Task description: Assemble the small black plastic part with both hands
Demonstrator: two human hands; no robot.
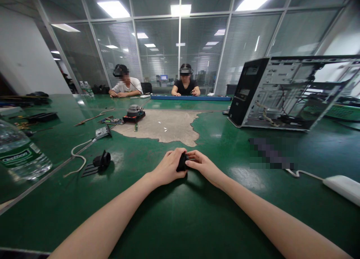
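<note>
Just in front of me, over the green table, my left hand (173, 164) is closed around a small black part (182, 162); most of it is hidden by the fingers, so its kind is unclear. The thumb and fingertips of my right hand (201, 163) pinch the right side of that same part. To the left lies a black round plastic piece (102, 160) with several thin prongs. Beyond it a small metal box (102, 132) trails a white cable.
An opened computer case (275, 97) stands at the right. A white power strip (343, 187) lies nearer, a water bottle (22, 154) stands at left. A bare patch (174, 124) with a red-black device (134, 114) is ahead. Two people sit across the table.
</note>
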